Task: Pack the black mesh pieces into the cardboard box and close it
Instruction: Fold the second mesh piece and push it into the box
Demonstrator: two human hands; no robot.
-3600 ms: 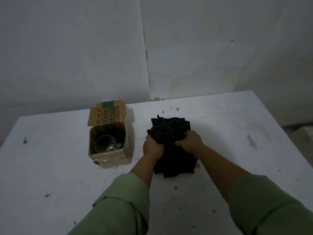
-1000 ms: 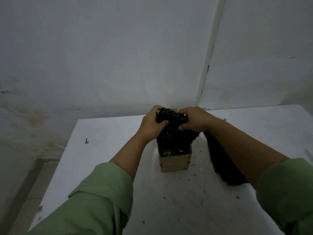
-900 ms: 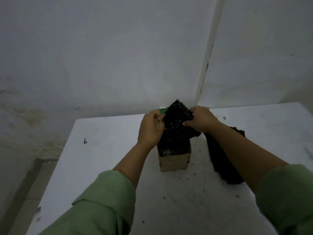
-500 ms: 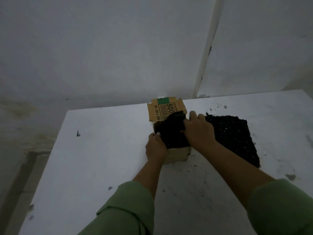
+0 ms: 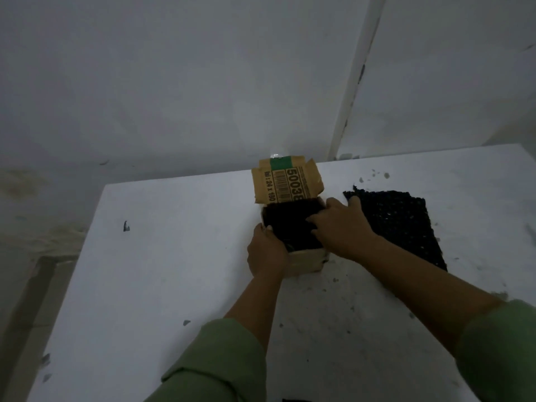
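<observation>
White table (image 5: pixel 174 271), near its far edge: the open box (image 5: pixel 307 262) is gripped at its left corner by the left hand (image 5: pixel 266 253). Mesh (image 5: pixel 290 224) inside is pressed by the right hand (image 5: pixel 339 227), fingers loosely spread. Another mesh piece (image 5: pixel 406 224) lies just right of the box.

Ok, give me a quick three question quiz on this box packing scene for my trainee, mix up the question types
1. True or false: the cardboard box has its lid flap shut.
2. Which hand grips the box's left near corner? A) left hand B) right hand
3. Fill in: a flat black mesh piece lies on the table to the box's ____.

Key: 1 false, the flap stands open; 2 A; 3 right.
</observation>
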